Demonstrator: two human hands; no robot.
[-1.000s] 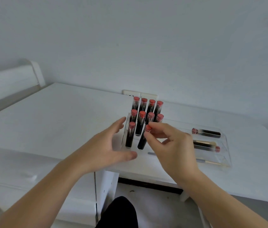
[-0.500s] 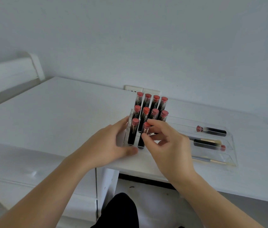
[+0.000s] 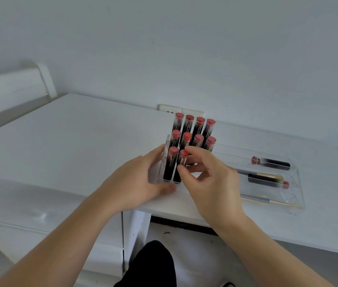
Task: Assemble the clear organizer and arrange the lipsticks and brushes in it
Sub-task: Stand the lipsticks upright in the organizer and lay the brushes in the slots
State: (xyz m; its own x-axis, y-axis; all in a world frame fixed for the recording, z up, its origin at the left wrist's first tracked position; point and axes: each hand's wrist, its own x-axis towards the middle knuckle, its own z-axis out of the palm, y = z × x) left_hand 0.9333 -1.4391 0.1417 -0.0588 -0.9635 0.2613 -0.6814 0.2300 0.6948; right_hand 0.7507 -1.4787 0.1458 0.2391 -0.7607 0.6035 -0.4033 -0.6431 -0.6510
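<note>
A clear stepped lipstick stand sits on the white table and holds several upright black lipsticks with red caps in rows. My left hand grips the stand's left front corner. My right hand pinches the front-row lipstick, second from left, as it stands in its slot. To the right lies a clear tiered tray with one lipstick on the far tier, another lipstick and a brush on the middle tier, and a thin brush on the near tier.
A white wall socket plate sits behind the stand. A white bed frame stands at the left. White drawers lie under the table's front edge. My dark-clothed knee shows below.
My left hand has closed in on the stand's left front corner. My right hand has lowered the front-row lipstick deeper into its slot.
</note>
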